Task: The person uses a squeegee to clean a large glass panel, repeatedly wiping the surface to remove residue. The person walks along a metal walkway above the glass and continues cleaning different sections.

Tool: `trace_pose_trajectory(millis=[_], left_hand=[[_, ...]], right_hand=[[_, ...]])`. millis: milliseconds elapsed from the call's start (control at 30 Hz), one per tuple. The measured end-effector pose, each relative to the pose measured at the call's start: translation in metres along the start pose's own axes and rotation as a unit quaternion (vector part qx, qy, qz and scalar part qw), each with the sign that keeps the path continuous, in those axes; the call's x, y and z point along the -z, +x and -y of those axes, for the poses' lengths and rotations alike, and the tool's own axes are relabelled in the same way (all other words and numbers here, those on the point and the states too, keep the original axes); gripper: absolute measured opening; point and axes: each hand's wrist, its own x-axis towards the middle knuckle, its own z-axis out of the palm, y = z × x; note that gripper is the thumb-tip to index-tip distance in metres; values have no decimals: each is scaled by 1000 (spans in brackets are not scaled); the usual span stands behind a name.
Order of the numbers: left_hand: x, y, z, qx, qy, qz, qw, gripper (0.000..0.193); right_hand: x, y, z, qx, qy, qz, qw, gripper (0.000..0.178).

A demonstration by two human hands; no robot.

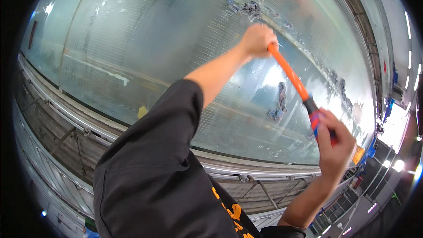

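Observation:
Both my hands are closed around a long tool with an orange shaft [288,72]. My left hand [259,40] grips its far end and hides the tool's head. Lower down on the right, my right hand [337,143] wraps the black, red and blue grip. The tool slants across a large wet, glossy, translucent panel [167,31]. Just beyond my left hand lie ragged grey clumps of residue [251,9]. Another grey clump [280,105] sticks to the panel left of the grip, and more trail along its right part.
A metal rail [66,110] runs along the panel's near edge, with slatted framework below it. On the panel are a yellow patch [142,112] and, far left, a dark red strip [32,34]. An orange-yellow object [358,155] sits by the right corner.

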Motion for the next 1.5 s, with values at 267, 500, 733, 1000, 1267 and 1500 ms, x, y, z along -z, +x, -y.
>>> trace_pose_trajectory(millis=[267, 500, 733, 1000, 1267, 1500], left_hand=[[38, -39, -33, -6, 34, -60, 998, 30], [31, -6, 4, -44, 31, -88, 995, 29], [24, 31, 50, -32, 30, -85, 995, 25], [21, 49, 67, -24, 52, -64, 996, 23], [21, 36, 54, -20, -2, -52, 998, 29], [49, -37, -21, -42, 41, -123, 991, 37]], right_hand=[[14, -14, 54, 3, -29, 61, 998, 11], [0, 1, 54, -5, -1, 21, 1000, 10], [-16, 50, 54, 16, -6, 22, 1000, 15], [-20, 57, 50, 25, -39, 22, 999, 13], [-19, 64, 65, 36, -21, 37, 998, 14], [7, 1, 90, 46, -82, 66, 993, 11]])
